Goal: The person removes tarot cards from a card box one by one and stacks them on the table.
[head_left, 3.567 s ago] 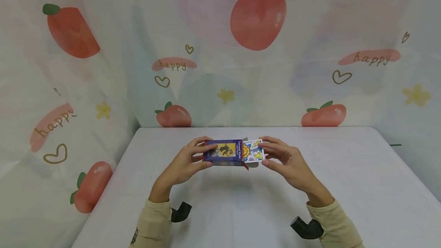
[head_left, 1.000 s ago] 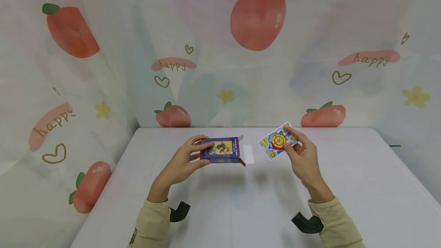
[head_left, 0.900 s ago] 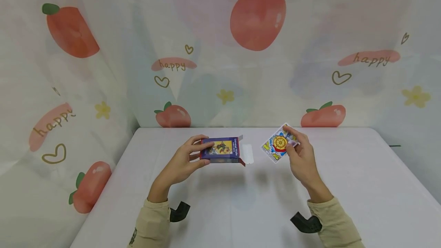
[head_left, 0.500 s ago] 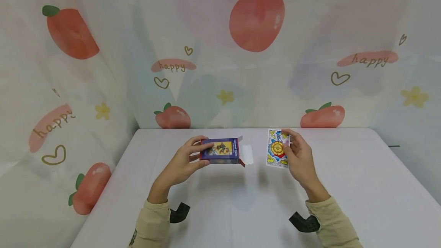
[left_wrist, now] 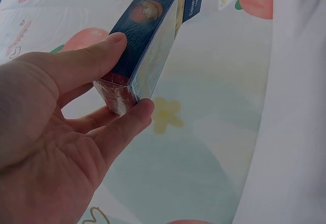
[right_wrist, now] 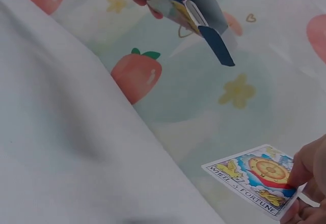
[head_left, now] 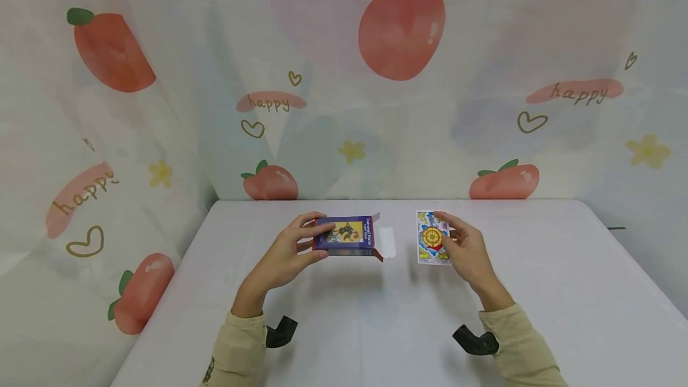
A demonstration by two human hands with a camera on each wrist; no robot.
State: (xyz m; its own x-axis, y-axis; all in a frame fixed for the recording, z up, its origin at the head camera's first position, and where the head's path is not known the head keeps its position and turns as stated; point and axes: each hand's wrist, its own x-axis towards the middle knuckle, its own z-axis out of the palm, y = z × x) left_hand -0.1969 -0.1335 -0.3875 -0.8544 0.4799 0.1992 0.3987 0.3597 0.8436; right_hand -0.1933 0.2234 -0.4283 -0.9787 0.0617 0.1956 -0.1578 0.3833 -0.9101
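Note:
My left hand (head_left: 287, 252) grips the closed end of a blue tarot card box (head_left: 345, 236), thumb below and fingers over the top. The box lies sideways in the air, its flaps spread at the right end. In the right wrist view, white card edges show inside the box (right_wrist: 196, 2). My right hand (head_left: 470, 252) pinches a tarot card (head_left: 432, 237) by its right edge, thumb on the face. The card stands upright in the head view, face towards me, and reads "Wheel of Fortune" in the right wrist view. A gap separates card and box.
A table with a white cloth (head_left: 365, 327) lies below both hands. Behind it hangs a fruit-printed curtain (head_left: 333, 34). Black curved pieces (head_left: 282, 332) sit at both wrists, beside the beige sleeves.
Earlier, the right hand was at the box's open end, where the card stuck out. Card and hand then came away to the right; the card turned from slanted to upright. The left hand hardly moved.

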